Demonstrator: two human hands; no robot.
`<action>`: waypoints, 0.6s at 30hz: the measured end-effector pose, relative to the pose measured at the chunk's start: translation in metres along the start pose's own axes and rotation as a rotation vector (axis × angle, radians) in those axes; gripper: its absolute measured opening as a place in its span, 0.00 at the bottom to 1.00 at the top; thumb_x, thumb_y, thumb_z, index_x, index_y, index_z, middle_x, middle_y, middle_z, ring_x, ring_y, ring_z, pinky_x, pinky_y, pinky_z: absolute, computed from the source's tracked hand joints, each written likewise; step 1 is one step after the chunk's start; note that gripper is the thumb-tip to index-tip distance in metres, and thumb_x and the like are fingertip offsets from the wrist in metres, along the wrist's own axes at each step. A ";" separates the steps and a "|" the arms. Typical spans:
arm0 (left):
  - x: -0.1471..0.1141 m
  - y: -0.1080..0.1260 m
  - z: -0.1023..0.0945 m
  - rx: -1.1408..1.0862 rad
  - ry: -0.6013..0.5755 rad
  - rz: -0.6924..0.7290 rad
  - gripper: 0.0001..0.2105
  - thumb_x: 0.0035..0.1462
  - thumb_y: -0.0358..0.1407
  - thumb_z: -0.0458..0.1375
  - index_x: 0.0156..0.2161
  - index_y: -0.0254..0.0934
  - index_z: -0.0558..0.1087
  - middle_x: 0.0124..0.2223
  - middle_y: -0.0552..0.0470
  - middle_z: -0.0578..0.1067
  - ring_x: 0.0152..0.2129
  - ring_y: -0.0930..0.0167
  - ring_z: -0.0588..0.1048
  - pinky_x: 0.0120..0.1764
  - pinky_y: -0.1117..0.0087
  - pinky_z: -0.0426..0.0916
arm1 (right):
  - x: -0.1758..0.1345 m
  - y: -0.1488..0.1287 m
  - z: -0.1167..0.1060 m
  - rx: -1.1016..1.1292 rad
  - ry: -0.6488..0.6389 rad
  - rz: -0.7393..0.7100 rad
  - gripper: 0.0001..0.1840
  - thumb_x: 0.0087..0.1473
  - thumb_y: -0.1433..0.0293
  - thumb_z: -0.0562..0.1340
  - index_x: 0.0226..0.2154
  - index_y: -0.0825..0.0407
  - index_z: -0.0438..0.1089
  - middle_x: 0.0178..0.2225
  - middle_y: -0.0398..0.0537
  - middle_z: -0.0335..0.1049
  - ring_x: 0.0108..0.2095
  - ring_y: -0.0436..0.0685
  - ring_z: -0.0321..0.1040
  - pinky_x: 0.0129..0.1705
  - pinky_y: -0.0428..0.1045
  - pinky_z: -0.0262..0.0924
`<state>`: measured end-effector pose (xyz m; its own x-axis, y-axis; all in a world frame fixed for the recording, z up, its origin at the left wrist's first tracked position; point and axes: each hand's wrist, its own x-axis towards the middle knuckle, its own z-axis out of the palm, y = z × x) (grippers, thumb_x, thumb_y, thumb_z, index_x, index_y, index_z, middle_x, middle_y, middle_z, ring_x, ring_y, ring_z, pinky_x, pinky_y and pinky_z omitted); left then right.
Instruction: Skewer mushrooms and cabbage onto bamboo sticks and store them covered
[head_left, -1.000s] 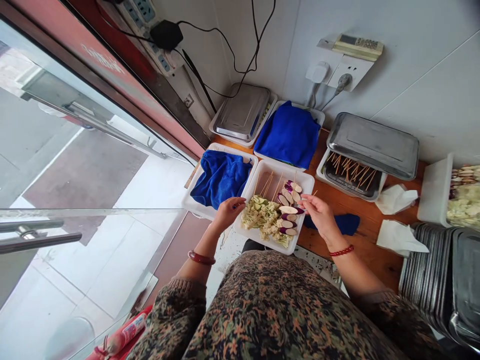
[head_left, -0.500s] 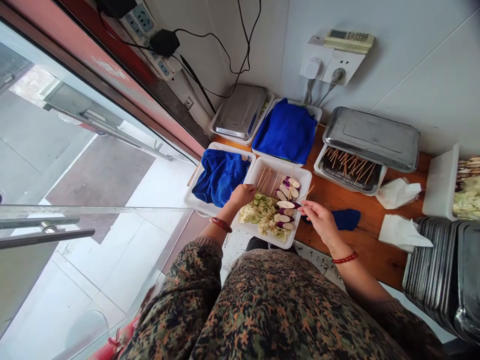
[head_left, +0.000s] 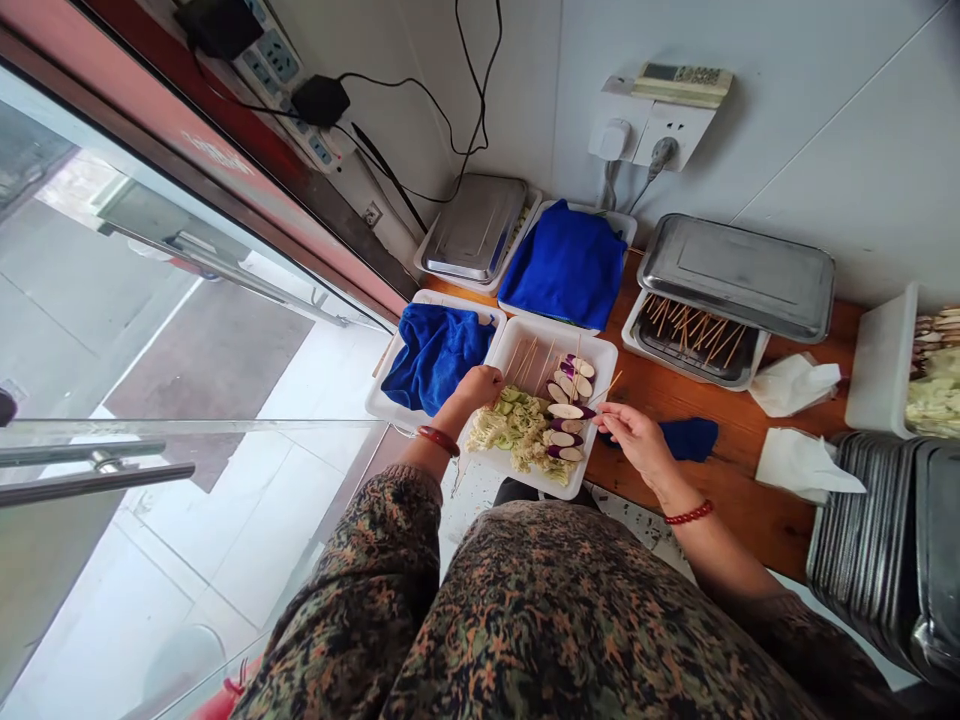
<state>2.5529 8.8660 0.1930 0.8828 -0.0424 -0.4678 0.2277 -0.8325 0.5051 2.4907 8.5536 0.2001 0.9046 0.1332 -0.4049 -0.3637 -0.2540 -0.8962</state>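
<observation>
In front of me a white plastic tray (head_left: pixel 602 350) holds cauliflower skewers (head_left: pixel 517 432) on the left and sliced eggplant skewers (head_left: pixel 565 426) on the right. My left hand (head_left: pixel 477 386) is closed at the tray's left side, above the cauliflower. What its fingers hold, if anything, is hidden. My right hand (head_left: pixel 631 432) reaches in over the right rim. Its thumb and fingers pinch the purple end of an eggplant slice (head_left: pixel 571 411). A bare stick end (head_left: pixel 615 383) slants up just above these fingers.
Blue cloths (head_left: pixel 566 262) cover two neighbouring trays. Metal lids (head_left: pixel 739 272) top others, one over bundled sticks (head_left: pixel 694 325). White tissues (head_left: pixel 806 465) and stacked metal trays (head_left: pixel 862 540) stand right on the wooden table (head_left: pixel 780 525). A glass door (head_left: pixel 247 430) is at left.
The whole view has shifted slightly. Both hands keep nearly the same place and grip at the tray.
</observation>
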 end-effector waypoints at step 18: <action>-0.028 0.009 0.009 0.034 0.222 -0.058 0.04 0.54 0.32 0.57 0.31 0.39 0.75 0.30 0.50 0.77 0.32 0.67 0.75 0.34 0.71 0.64 | -0.002 0.009 -0.004 -0.044 -0.034 -0.018 0.19 0.55 0.57 0.60 0.45 0.50 0.73 0.37 0.52 0.81 0.36 0.59 0.77 0.40 0.54 0.69</action>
<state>2.5269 8.8550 0.2039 0.9385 0.1254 -0.3218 0.2696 -0.8483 0.4557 2.4864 8.5468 0.1933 0.9027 0.1700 -0.3952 -0.3367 -0.2928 -0.8949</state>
